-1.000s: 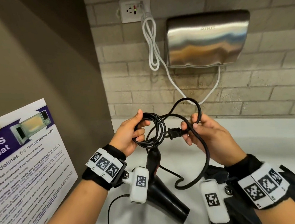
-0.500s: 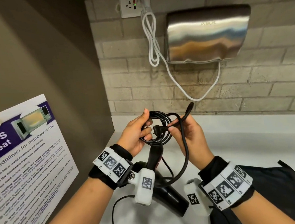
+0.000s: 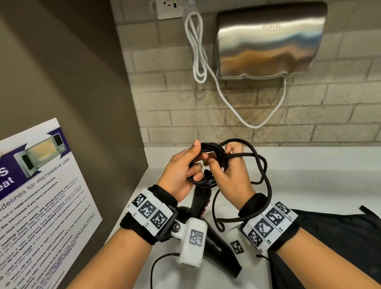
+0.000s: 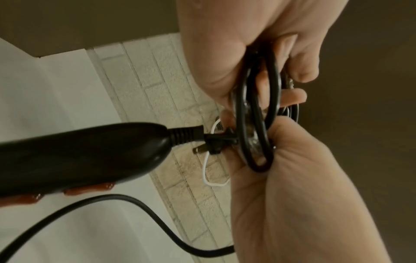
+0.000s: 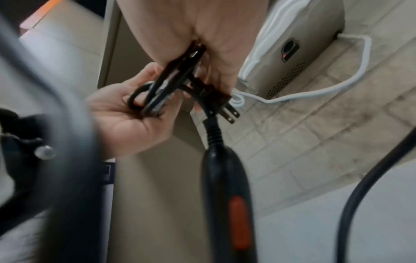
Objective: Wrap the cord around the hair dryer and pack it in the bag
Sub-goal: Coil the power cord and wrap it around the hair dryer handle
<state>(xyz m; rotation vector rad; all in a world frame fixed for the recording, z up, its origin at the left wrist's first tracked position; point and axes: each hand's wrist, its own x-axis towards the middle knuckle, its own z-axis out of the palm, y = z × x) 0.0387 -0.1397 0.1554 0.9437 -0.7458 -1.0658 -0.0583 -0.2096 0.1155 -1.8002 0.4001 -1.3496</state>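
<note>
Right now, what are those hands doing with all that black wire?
A person is tidying the long black power cord of a black hair dryer with red buttons. The left hand grips a bundle of coiled loops, and the right hand holds the cord beside it, working the loose part around the bundle. The two-pronged black plug pokes out between the hands. The dryer hangs below the hands above the white counter, and the flat black bag waits there, with nothing packed yet.
</note>
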